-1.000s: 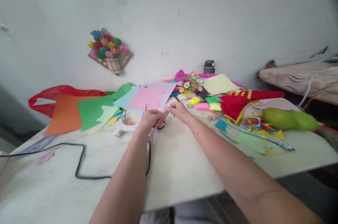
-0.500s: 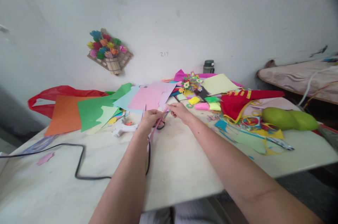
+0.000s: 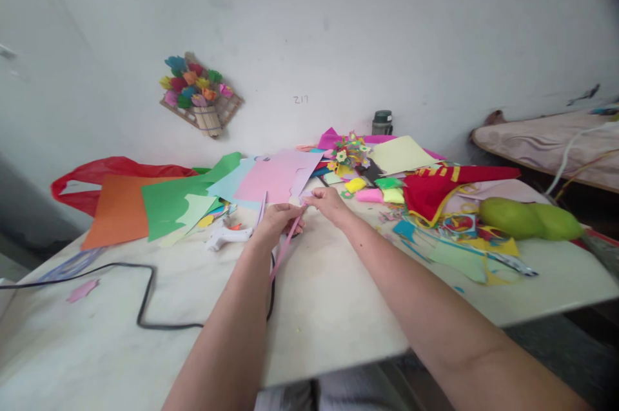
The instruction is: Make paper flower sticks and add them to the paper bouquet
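Note:
My left hand (image 3: 280, 219) is closed, with thumb and fingers pinching a long pink paper strip (image 3: 286, 250) that hangs down toward me. The fingertips of my right hand (image 3: 329, 204) are pinched together at the strip's upper end, touching or nearly touching the left fingertips. A small pale purple bit of paper (image 3: 306, 194) shows at the right fingertips; whether it is part of the strip is too small to tell. Left of my left hand lies a white glue gun (image 3: 227, 237). Dark scissor handles beneath the left hand are mostly hidden.
Pink and lilac sheets (image 3: 271, 175) lie beyond my hands, green (image 3: 169, 204) and orange sheets (image 3: 118, 211) at left. A black cable (image 3: 145, 295) crosses the table. At right are clay packets (image 3: 370, 195), a red pennant (image 3: 435, 188), paper scraps and a green rounded object (image 3: 527, 217).
My left hand has shifted slightly right and up, closer to the right fingertips. The pink strip has swung to the right, and the scissor handles are now more covered.

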### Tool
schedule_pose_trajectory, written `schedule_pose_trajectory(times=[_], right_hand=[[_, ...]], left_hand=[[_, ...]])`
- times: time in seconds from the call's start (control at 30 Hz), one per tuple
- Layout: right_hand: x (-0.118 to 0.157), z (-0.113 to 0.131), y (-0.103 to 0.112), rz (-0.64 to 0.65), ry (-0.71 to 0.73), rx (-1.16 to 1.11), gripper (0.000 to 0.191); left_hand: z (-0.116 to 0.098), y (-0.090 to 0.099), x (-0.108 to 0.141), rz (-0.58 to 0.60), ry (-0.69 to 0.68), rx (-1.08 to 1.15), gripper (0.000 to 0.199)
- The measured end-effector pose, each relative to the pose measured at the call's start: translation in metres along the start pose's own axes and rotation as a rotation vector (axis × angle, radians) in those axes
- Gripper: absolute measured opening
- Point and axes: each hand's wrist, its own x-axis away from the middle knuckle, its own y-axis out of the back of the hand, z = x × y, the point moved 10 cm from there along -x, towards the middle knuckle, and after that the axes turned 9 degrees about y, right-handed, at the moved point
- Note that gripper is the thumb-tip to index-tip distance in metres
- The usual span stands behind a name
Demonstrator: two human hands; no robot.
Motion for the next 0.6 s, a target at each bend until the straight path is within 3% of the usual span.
schedule_pose_trajectory(times=[0.23,0.37,0.5,0.6], right_hand=[[-0.004,0.006,0.004,-0.035,0.087,0.350,0.033],[-0.002,0.011,0.007,-0.065,0.109,0.488,0.028],[-0.001,0.011,0.009,-0.096,0.123,0.475,0.029],[-0.001,0.008,0.008,-0.079,0.107,0.283,0.030]], left_hand=[[0.007,-0.004,-0.007,0.081,0.019,0.125,0.023],[0.012,-0.003,-0.009,0.057,0.046,0.114,0.024],[0.005,0.003,-0.008,-0.039,-0.004,0.043,0.026],[-0.006,0.008,-0.005,-0.133,-0.077,-0.006,0.025]])
